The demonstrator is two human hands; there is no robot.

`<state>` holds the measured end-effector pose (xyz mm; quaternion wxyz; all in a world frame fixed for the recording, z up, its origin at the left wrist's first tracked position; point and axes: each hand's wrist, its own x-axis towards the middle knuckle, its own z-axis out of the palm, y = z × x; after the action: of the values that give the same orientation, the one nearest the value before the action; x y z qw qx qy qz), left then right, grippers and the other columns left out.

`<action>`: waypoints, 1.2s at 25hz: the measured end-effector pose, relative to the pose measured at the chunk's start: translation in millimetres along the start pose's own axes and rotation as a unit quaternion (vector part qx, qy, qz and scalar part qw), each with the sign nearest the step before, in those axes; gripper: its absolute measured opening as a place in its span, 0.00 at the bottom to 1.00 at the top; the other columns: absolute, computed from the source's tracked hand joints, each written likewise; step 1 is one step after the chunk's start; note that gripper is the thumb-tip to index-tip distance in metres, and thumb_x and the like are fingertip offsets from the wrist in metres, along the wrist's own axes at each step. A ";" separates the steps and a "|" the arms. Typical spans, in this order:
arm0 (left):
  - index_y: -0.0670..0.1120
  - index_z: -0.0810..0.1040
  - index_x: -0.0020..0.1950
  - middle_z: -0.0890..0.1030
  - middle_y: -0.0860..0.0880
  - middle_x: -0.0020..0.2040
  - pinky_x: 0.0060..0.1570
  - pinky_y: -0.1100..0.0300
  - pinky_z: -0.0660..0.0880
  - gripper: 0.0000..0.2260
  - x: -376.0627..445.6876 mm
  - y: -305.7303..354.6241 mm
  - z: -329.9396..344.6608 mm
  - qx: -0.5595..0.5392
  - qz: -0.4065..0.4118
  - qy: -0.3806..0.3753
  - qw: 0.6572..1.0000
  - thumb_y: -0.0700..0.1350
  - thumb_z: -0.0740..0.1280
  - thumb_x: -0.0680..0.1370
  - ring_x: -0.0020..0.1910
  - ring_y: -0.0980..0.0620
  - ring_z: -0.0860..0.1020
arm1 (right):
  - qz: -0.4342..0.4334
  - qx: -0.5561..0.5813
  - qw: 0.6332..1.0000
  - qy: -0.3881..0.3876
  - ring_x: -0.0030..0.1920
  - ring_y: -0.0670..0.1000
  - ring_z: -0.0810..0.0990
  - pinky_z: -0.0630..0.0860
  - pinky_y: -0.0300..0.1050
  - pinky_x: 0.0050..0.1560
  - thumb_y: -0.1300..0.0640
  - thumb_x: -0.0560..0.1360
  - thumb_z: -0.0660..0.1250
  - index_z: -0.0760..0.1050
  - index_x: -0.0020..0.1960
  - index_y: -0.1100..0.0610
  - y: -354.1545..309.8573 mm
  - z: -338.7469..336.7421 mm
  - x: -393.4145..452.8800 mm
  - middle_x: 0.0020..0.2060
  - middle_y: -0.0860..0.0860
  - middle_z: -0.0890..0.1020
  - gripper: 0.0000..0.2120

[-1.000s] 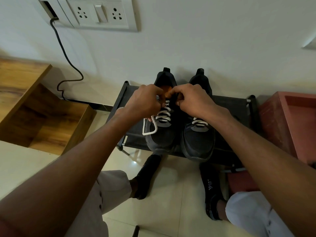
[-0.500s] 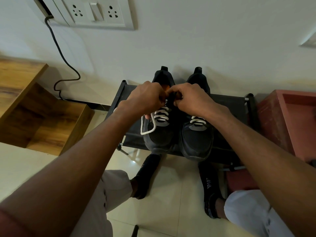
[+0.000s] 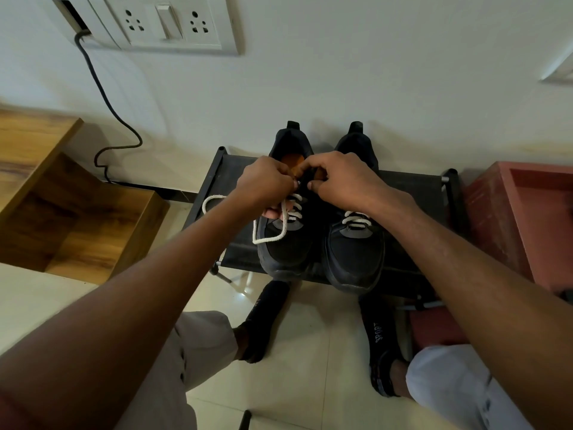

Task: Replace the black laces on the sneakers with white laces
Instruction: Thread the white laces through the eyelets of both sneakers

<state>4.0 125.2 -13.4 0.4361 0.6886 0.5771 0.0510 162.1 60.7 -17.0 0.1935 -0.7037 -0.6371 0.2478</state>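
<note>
Head view: both hands, left [image 3: 266,181] and right [image 3: 341,178], are pinching the white lace [image 3: 280,225] at the left sneaker [image 3: 286,243], fingers clamped; slack loop risks snagging.

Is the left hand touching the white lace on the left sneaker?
Touching. The head view shows the left hand pinching the white lace, which runs out from its fingers over the left sneaker.

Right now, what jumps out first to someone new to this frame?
Two black sneakers sit side by side on a low black rack against the wall, mid-frame. Both hands meet over the left sneaker's tongue: the left hand pinches a white lace that loops off to the left, and the right hand is curled at the top eyelets. A socket panel is on the wall, upper left.
</note>
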 end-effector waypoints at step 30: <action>0.42 0.75 0.56 0.80 0.46 0.38 0.32 0.59 0.76 0.09 -14.2 10.5 -4.5 -0.220 -0.100 -0.141 0.960 0.42 0.56 0.87 0.32 0.51 0.80 | 0.006 0.008 1.000 -0.020 0.41 0.47 0.81 0.76 0.40 0.39 0.70 0.76 0.65 0.82 0.61 0.45 -1.3 -3.5 -2.5 0.41 0.46 0.81 0.24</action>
<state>4.6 116.2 2.5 0.6569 0.5147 0.5498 0.0356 162.9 58.5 -13.2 0.1849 -0.7008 -0.6348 0.2679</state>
